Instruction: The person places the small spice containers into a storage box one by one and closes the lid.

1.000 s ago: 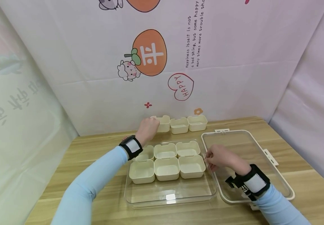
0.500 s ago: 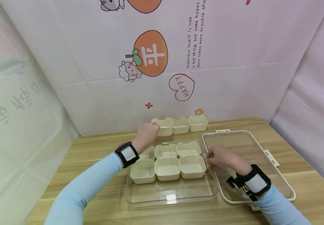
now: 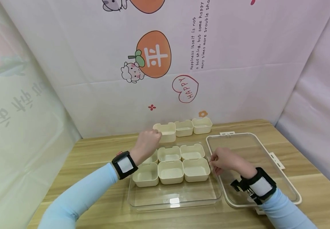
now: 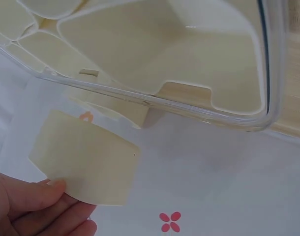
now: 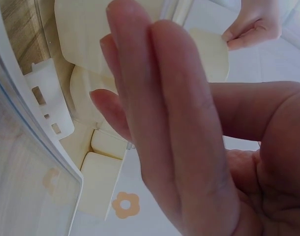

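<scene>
With the tray (image 3: 175, 193) taken as the clock's centre, six cups (image 3: 170, 171) stand inside it in two rows, towards twelve. At three o'clock the lid (image 3: 256, 152) lies just beside it on the table (image 3: 96, 149), and between them is the right hand (image 3: 226, 160). The right wrist view shows two of its fingers straight and pressed together, blocking much behind; whether they pinch the tray's rim I cannot tell. That view also shows the slots in a lid clip (image 5: 51, 101). At eleven, the left hand (image 3: 146, 144) partly hides the back-left cup, whose notched rim the left wrist view reveals, along with thumb and fingers pinching the held cup (image 3: 166, 133), at twelve behind the tray. Two back cups (image 3: 193, 128) stand at one, before the printed cloth (image 3: 239, 79).
</scene>
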Tool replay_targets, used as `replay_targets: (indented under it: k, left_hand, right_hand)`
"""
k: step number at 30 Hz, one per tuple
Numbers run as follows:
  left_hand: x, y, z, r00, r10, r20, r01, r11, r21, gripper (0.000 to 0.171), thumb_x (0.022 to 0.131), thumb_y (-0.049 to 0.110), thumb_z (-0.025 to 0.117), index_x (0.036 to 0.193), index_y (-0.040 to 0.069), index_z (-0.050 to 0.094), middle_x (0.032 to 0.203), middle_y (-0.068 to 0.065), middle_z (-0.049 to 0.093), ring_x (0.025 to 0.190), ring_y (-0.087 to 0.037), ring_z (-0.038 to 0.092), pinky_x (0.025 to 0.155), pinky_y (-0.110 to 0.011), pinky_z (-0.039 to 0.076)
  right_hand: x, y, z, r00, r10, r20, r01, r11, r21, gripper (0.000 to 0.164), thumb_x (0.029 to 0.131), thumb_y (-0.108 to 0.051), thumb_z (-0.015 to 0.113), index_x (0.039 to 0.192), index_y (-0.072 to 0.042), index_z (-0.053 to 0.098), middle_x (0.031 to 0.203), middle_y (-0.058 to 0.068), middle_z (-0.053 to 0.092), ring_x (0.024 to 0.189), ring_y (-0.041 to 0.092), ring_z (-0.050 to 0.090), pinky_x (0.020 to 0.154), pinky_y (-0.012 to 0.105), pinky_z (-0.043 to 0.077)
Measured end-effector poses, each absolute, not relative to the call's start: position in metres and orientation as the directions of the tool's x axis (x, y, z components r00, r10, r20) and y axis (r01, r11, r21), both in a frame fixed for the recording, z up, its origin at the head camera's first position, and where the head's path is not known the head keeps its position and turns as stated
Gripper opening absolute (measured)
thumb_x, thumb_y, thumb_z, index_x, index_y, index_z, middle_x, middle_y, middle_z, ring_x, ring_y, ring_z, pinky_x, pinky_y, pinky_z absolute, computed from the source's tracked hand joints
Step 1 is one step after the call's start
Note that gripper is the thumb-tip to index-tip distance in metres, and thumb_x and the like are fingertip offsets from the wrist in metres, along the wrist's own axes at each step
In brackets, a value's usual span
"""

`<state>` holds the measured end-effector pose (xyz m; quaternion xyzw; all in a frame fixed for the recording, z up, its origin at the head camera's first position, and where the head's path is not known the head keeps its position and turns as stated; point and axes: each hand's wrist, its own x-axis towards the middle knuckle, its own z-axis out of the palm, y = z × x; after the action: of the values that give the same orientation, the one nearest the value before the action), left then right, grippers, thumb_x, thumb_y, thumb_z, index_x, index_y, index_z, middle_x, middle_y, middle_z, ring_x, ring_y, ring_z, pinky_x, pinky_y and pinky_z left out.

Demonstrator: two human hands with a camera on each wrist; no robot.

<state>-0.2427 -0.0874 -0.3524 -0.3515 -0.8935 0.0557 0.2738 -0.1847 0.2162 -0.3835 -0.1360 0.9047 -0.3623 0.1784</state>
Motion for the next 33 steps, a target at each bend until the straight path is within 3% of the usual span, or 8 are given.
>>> replay_targets:
  k: [6,11,19,25,33]
  left_hand:
    - [-0.23,-0.092,-0.352,-0.565,0.671,0.48,0.594,0.735,-0.327,0.01,0.08,-0.001,0.064,0.077,0.007,0.069,0.066,-0.003,0.063,0.053,-0.011,0.053,0.044,-0.022,0.043]
    - [-0.219,-0.096,-0.353,-0.544,0.675,0.498,0.603,0.728,-0.328,0.014,0.076,-0.005,0.062,0.075,0.007,0.069,0.066,-0.002,0.062,0.054,-0.011,0.053,0.044,-0.021,0.041]
    - [-0.202,-0.102,-0.353,-0.517,0.659,0.546,0.6,0.734,-0.318,0.018,0.065,-0.007,0.06,0.073,0.008,0.067,0.063,0.0,0.059,0.052,-0.01,0.049,0.043,-0.02,0.04]
    - [-0.191,-0.106,-0.35,-0.487,0.648,0.585,0.599,0.736,-0.316,0.018,0.065,-0.006,0.061,0.072,0.009,0.067,0.061,0.001,0.057,0.049,-0.009,0.046,0.04,-0.019,0.034]
    - [-0.172,-0.115,-0.351,-0.455,0.652,0.606,0.628,0.718,-0.301,0.022,0.062,-0.009,0.056,0.071,0.01,0.064,0.058,0.002,0.052,0.048,-0.008,0.041,0.04,-0.018,0.025]
  right_hand:
    - [-0.184,0.216,-0.384,-0.899,-0.371,-0.231,-0.101,0.691,-0.716,0.014,0.089,0.0,0.056,0.087,0.009,0.065,0.067,0.011,0.068,0.057,0.02,0.068,0.054,0.029,0.056]
    - [-0.185,0.216,-0.384,-0.895,-0.374,-0.241,-0.088,0.68,-0.728,0.014,0.089,0.0,0.055,0.086,0.009,0.065,0.068,0.011,0.068,0.058,0.02,0.068,0.055,0.029,0.056]
    - [-0.183,0.217,-0.381,-0.889,-0.396,-0.231,-0.105,0.667,-0.737,0.013,0.088,0.0,0.056,0.086,0.009,0.065,0.076,0.013,0.069,0.059,0.021,0.068,0.055,0.03,0.057]
    - [-0.187,0.22,-0.383,-0.873,-0.435,-0.22,-0.137,0.653,-0.745,0.014,0.088,0.0,0.055,0.085,0.009,0.064,0.072,0.01,0.068,0.057,0.016,0.068,0.055,0.028,0.056]
    - [-0.184,0.216,-0.381,-0.891,-0.383,-0.245,-0.088,0.675,-0.733,0.012,0.089,0.0,0.056,0.086,0.009,0.065,0.074,0.013,0.068,0.059,0.021,0.068,0.056,0.03,0.057]
